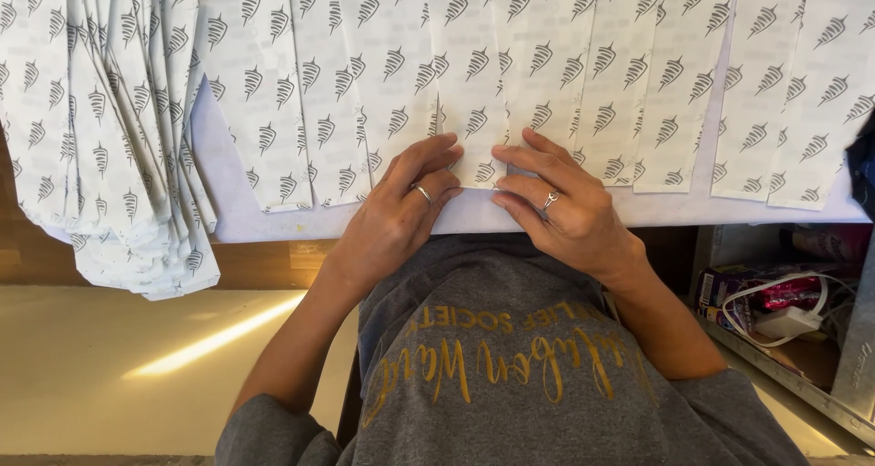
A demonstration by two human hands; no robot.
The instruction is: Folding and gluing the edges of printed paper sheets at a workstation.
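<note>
White table (228, 220) spans top of view, 9 to 3 o'clock. Row of printed paper bags (638, 83) overlaps across it; loose stack (128, 156) hangs off edge at 9 o'clock. Centre bag (474, 92) at 12 o'clock. My left hand (401, 211) and right hand (556, 206) lie flat, fingers pressing its lower edge, hands slightly apart, nothing grasped. Shelf clutter (784, 311) at 4 o'clock.

A white table (228, 220) carries a row of overlapping white paper strips (547, 74) with dark leaf prints, and a thick stack of strips (118, 156) lies at the left edge.
</note>
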